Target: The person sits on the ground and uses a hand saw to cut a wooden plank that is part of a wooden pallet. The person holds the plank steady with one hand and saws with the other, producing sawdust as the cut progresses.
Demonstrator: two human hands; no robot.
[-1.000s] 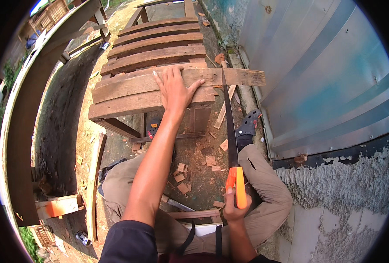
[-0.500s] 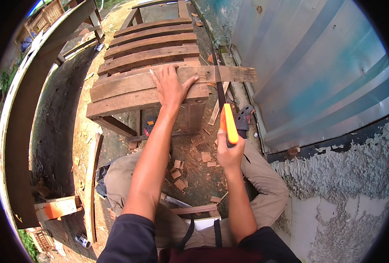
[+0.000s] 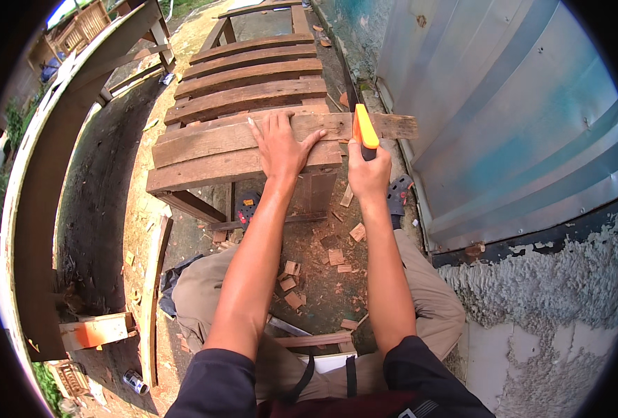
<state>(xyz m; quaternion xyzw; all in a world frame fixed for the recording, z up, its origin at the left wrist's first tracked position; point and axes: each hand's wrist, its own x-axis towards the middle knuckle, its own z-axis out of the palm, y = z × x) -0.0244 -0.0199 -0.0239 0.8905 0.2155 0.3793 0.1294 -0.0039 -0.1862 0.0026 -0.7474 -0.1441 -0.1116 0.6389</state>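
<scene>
A worn wooden plank (image 3: 204,141) lies across the near end of a slatted wooden frame (image 3: 249,72), its right end sticking out past the frame. My left hand (image 3: 282,148) rests flat on the plank with fingers and thumb spread, pressing down on it. To the right, my right hand (image 3: 369,169) is wrapped round the yellow-and-black handle of a handsaw (image 3: 366,127). The saw's dark blade points away from me, crossing the overhanging part of the plank; the handle hides where blade and wood meet.
Corrugated metal sheeting (image 3: 490,139) stands close on the right, above a rough plastered wall (image 3: 538,279). Wood offcuts (image 3: 336,257) and chips litter the ground between my legs. At left are a long wooden strip (image 3: 154,292), a can (image 3: 135,382) and a large wooden frame (image 3: 34,230).
My right hand has pushed the handsaw forward, away from me, so its handle now reaches the plank. My left hand stays spread on the wood. The whole view has shifted slightly.
</scene>
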